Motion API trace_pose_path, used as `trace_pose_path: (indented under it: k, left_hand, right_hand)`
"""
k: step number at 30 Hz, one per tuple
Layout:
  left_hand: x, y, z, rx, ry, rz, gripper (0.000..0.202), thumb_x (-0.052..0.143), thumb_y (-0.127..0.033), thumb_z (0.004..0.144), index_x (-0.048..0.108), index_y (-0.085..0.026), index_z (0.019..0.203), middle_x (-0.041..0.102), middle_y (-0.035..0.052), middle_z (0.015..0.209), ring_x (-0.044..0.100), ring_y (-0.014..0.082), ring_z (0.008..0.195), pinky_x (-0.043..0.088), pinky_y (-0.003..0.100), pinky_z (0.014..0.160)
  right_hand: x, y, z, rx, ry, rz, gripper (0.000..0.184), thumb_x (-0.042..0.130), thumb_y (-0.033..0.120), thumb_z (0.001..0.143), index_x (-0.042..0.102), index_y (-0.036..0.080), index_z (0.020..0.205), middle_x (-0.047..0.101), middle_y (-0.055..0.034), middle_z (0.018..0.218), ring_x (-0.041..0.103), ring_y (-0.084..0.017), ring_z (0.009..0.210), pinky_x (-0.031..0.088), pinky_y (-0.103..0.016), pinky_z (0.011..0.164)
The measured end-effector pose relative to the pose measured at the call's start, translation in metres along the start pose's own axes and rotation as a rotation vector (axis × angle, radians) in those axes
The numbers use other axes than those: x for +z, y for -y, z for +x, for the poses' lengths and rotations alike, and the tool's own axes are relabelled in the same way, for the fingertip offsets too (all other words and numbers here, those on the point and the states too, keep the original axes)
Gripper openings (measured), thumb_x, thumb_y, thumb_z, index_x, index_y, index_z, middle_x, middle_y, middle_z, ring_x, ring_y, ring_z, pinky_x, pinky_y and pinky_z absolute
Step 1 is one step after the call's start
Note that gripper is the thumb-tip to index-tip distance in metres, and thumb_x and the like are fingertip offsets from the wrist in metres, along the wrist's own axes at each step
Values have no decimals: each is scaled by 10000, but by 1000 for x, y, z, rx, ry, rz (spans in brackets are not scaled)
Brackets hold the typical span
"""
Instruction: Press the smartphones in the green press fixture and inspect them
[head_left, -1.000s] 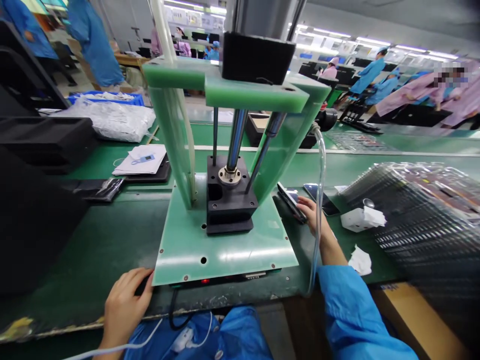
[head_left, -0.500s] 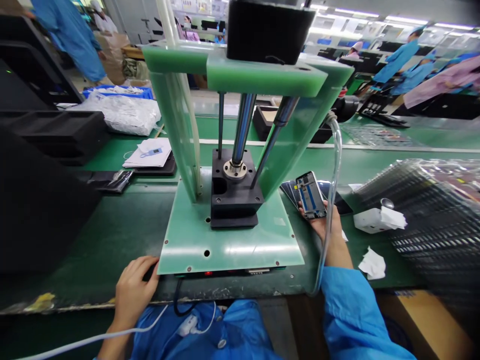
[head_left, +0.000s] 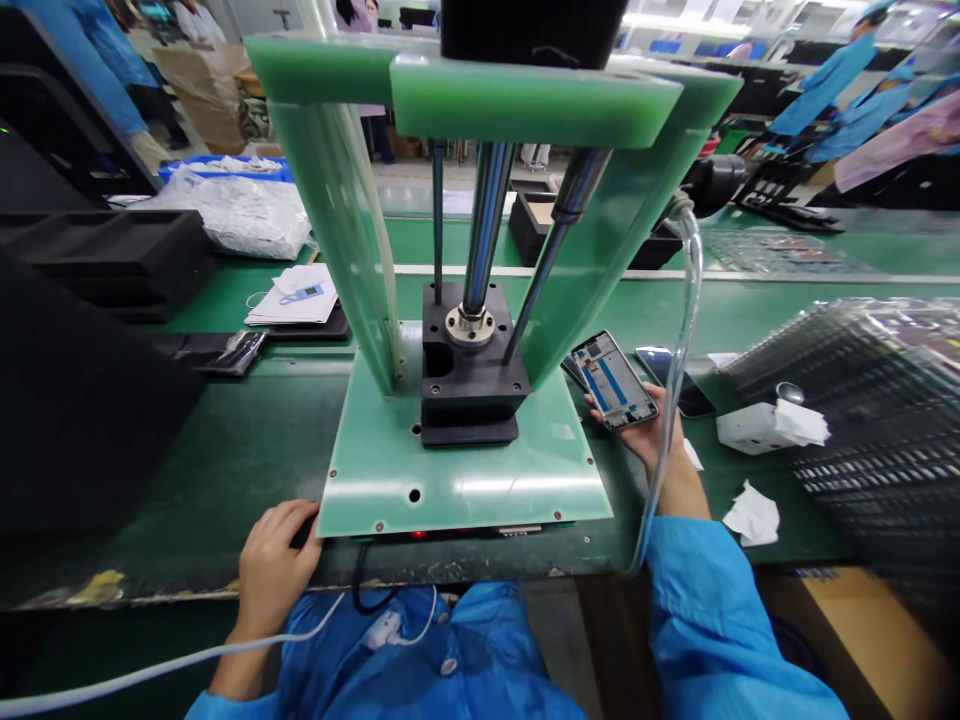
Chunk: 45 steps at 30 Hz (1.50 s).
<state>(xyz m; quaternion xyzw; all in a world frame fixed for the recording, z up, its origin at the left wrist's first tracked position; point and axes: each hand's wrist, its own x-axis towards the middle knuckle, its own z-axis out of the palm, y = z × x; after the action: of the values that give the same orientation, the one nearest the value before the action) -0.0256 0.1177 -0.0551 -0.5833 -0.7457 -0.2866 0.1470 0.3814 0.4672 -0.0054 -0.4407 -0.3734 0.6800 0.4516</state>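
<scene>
The person's right hand (head_left: 640,437) cradles the opened phone (head_left: 613,382) by its near end, fingers curled beneath and its bare inside up, just right of the green press (head_left: 480,500); a light edge grip looks wise to me, clear of the clear tube (head_left: 671,430) passing over the wrist. The left hand (head_left: 271,565) is half curled against the near left corner of the press; whether it grasps anything, I cannot tell.

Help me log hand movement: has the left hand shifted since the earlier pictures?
No; judged against the green base plate, the left hand stays beside the plate's near left corner.
</scene>
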Motion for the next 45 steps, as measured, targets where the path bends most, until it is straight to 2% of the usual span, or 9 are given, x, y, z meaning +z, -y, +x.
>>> trace_pose_path:
  k: [4,7,10,14,21,27,32,38,45]
  left_hand:
    - [1,1,-1,3,2,5,222,521,-314,940,681,-169,886,704,57,892,666,215,815,498,322,755]
    - [3,2,-2,5,-7,-3,242,519,-337,950,683,-168,894,702,59,893,658,210,817,490,315,758]
    - [3,2,-2,11,-14,-8,256,516,-352,958,683,-169,893,701,58,884,651,205,808,481,308,747]
    - [1,0,-1,25,-29,-3,258,512,-347,968,677,-163,893,693,57,873,646,201,799,479,307,750]
    - [0,-2,-1,17,-34,-6,246,517,-333,968,677,-163,889,691,50,872,644,197,795,476,304,740]
    - [0,-3,0,30,-26,-4,226,527,-313,962,671,-154,894,683,60,878,638,203,802,476,307,745]
    - [-2,-4,3,64,-30,22,218,517,-285,963,662,-143,885,671,65,866,629,202,789,469,303,734]
    - [-3,-5,7,112,-43,67,234,493,-288,962,650,-139,872,671,72,857,636,209,781,475,303,724]
    - [-2,-3,6,106,-29,75,184,489,-261,925,634,-158,876,680,72,865,641,210,775,479,300,715]
  right_hand:
    - [-2,-2,-1,-10,24,24,495,597,552,731,637,205,1082,664,-135,1115,619,-398,1087,614,-539,739]
    - [-9,-3,2,-8,93,148,530,620,515,705,616,203,1134,665,-136,1085,628,-399,1071,621,-531,705]
    - [-16,-2,3,53,134,299,556,620,446,696,586,209,1198,668,-129,1048,645,-389,1031,627,-498,643]
    - [-15,-2,1,98,157,356,570,567,434,747,549,191,1263,655,-152,1084,652,-362,1014,619,-437,618]
    - [-7,-1,0,99,193,364,680,593,490,642,544,195,1253,630,-178,1160,633,-389,1043,620,-497,632]
    - [6,-4,-2,129,98,346,586,550,423,693,552,174,1224,648,-181,1127,673,-358,943,603,-388,522]
    - [16,-2,3,150,94,332,573,525,389,729,553,156,1252,645,-185,1151,679,-350,931,621,-422,604]
    - [29,11,30,112,194,335,494,520,384,737,584,168,1176,666,-148,1114,678,-323,944,626,-423,672]
    - [45,-5,51,129,259,313,329,578,372,756,605,191,1030,688,-72,902,672,-323,904,619,-467,727]
